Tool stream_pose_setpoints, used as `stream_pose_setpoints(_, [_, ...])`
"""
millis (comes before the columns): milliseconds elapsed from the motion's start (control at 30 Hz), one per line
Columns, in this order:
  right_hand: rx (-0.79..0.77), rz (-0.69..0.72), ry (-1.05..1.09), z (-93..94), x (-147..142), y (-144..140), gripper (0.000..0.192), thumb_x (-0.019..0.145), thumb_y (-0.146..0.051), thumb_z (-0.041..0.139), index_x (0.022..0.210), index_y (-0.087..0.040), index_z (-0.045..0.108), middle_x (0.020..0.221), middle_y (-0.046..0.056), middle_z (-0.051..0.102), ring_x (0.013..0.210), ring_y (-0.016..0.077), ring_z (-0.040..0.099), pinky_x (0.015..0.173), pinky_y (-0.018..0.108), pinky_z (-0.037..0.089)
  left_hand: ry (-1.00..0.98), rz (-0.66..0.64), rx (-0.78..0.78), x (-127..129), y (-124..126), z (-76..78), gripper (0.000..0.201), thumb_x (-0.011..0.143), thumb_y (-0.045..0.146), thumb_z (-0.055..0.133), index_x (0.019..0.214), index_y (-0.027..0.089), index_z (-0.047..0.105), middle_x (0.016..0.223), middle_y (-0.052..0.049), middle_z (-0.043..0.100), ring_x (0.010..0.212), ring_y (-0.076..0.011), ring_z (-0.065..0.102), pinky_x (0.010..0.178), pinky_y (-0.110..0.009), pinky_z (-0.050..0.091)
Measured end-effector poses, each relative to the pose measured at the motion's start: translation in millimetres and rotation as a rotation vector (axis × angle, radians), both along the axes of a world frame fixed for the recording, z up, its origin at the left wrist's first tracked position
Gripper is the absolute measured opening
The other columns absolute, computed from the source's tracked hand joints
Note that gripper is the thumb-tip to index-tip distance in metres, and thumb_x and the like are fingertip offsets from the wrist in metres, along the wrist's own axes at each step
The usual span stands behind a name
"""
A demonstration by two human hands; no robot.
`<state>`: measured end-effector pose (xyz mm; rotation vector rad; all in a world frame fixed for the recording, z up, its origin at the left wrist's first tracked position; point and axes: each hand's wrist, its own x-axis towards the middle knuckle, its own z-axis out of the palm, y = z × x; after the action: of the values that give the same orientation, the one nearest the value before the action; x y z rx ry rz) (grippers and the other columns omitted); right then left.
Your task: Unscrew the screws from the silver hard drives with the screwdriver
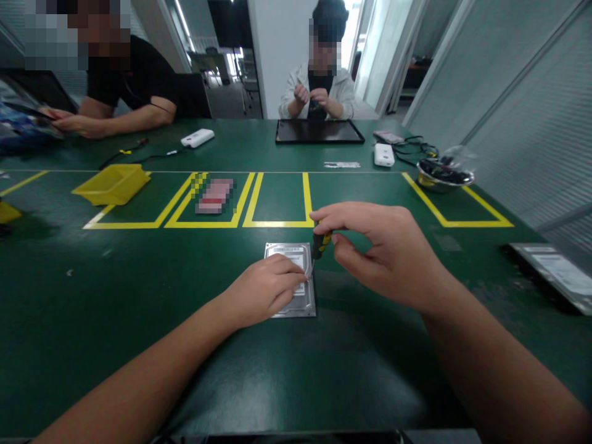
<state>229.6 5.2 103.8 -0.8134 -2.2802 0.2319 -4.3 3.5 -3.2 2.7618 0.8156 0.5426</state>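
Observation:
A silver hard drive (303, 306) with a white label lies flat on the green table in front of me. My left hand (266, 290) rests across it, fingertips drawn together near its right edge beside the screwdriver's thin shaft. Whether something small sits between those fingertips is hidden. My right hand (386, 256) grips a black and yellow screwdriver (318, 244) by the handle, with a forefinger over its top end and the thumb at the side. The screwdriver stands nearly upright, slightly tilted, its tip down at the drive's right edge and covered by my left fingers.
Yellow tape (277, 224) marks rectangles on the table. Beyond are a yellow bin (113, 185), a blurred reddish item (215, 196), a black tray (319, 131) and a bowl of dark parts (444, 172). Another drive (555, 271) lies right. Two people sit opposite.

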Motion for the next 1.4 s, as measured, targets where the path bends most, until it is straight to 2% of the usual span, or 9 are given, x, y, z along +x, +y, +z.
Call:
stream_pose_setpoints(200, [0.038, 0.033, -0.061, 1.2, 2, 1, 0.033, 0.081, -0.006, 0.052, 0.107, -0.018, 0.068, 0.12, 0.008, 0.071, 0.113, 0.0199, 0.066, 0.099, 0.037, 0.052, -0.001, 0.006, -0.002, 1, 0, 1.6, 0.031, 0.096, 0.017, 0.047, 0.119, 0.018, 0.067, 0.112, -0.008, 0.068, 0.104, -0.0225, 0.06, 0.094, -0.04, 0.049])
stream_pose_setpoints(400, [0.037, 0.017, -0.139, 3.0, 1, 0, 0.037, 0.083, -0.005, 0.049, 0.115, -0.015, 0.067, 0.122, 0.011, 0.067, 0.107, 0.0216, 0.063, 0.095, 0.039, 0.052, -0.003, 0.007, 0.002, 1, 0, 0.9, 0.031, 0.096, 0.017, 0.047, 0.12, 0.018, 0.067, 0.112, -0.008, 0.067, 0.104, -0.023, 0.06, 0.094, -0.041, 0.049])
stream_pose_setpoints(533, [0.041, 0.007, -0.152, 2.8, 1, 0, 0.033, 0.085, -0.006, 0.049, 0.112, -0.013, 0.067, 0.115, 0.012, 0.065, 0.103, 0.0208, 0.06, 0.09, 0.037, 0.051, 0.003, 0.006, -0.005, 1, 0, 1.1, 0.032, 0.095, 0.016, 0.047, 0.12, 0.018, 0.067, 0.113, -0.008, 0.067, 0.104, -0.0228, 0.059, 0.094, -0.04, 0.049])
stream_pose_setpoints(733, [0.033, -0.013, -0.144, 1.8, 1, -1, 0.026, 0.088, -0.009, 0.05, 0.106, -0.017, 0.067, 0.103, 0.01, 0.062, 0.092, 0.0182, 0.058, 0.079, 0.033, 0.049, -0.004, 0.007, 0.009, 1, -1, 3.0, 0.032, 0.095, 0.016, 0.046, 0.12, 0.018, 0.068, 0.111, -0.009, 0.068, 0.104, -0.0225, 0.06, 0.092, -0.04, 0.05])
stream_pose_setpoints(900, [0.073, -0.086, -0.154, -0.9, 0, 0, 0.022, 0.091, -0.016, 0.054, 0.111, -0.018, 0.064, 0.101, 0.009, 0.062, 0.092, 0.0199, 0.058, 0.081, 0.035, 0.048, 0.006, 0.004, 0.0, 2, 0, 3.4, 0.032, 0.096, 0.016, 0.046, 0.12, 0.018, 0.067, 0.112, -0.008, 0.067, 0.104, -0.023, 0.06, 0.094, -0.04, 0.05])
stream_pose_setpoints(1133, [0.105, -0.164, -0.201, -3.7, 0, 3, 0.012, 0.089, -0.026, 0.063, 0.096, -0.017, 0.059, 0.09, 0.005, 0.059, 0.083, 0.0176, 0.054, 0.071, 0.029, 0.041, 0.005, 0.004, -0.006, 3, -1, 3.8, 0.031, 0.095, 0.016, 0.047, 0.12, 0.018, 0.067, 0.112, -0.008, 0.067, 0.104, -0.0221, 0.06, 0.095, -0.039, 0.049])
stream_pose_setpoints(1400, [0.168, -0.256, -0.198, -7.8, 0, 6, 0.025, 0.088, -0.042, 0.065, 0.083, -0.02, 0.054, 0.077, 0.002, 0.059, 0.068, 0.0152, 0.052, 0.061, 0.028, 0.036, 0.011, 0.011, -0.009, 3, -1, 2.9, 0.032, 0.096, 0.017, 0.047, 0.121, 0.018, 0.066, 0.113, -0.008, 0.067, 0.105, -0.0226, 0.059, 0.095, -0.039, 0.048])
